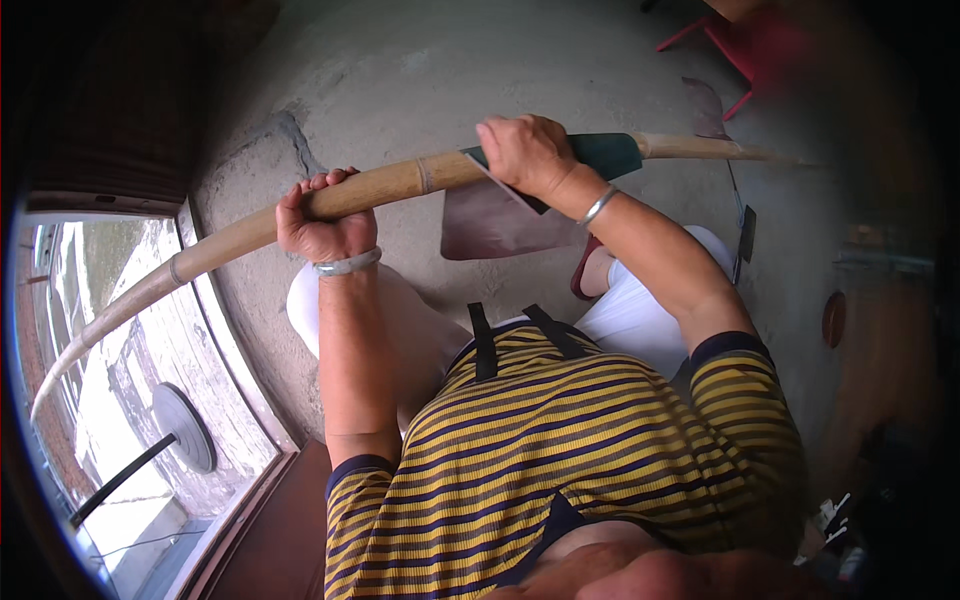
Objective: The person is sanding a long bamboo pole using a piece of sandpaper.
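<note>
**Two firm grips, one long span, and the progress is hard to call**

And here we are, with a long, slightly bowed, tan bamboo pole [250, 232] held right across the seated person's front, its thick stretch in the middle, its left end reaching over the bright doorway [130, 330] and its right end thinning into the shadow. The bare left hand [328, 222] is clamped around it, palm against the near side, fingertips peeping over the far edge. Well along to the right, the bare right hand [525, 158] closes over a dark green, smooth-looking sheet [608, 152] that curves over the bamboo. The two hands are apart, with a ringed joint of the pole showing between them. (A bangle on each wrist, by the way: a matched pair of sorts!)

So what's the score? The pole is up, whole and well held; the sheet is on it, covering a single stretch. Everything else along the bamboo looks bare, so I'd judge this far from finished. No tie or tape shows on the sheet, and whether the surface on either side has been worked, I cannot tell.

Below the grip sits a flat, maroon-brown panel [505, 225], apparently low near the floor, and off to the upper right, a bright red chair-like frame [745, 60] rounds out the scene.
</note>
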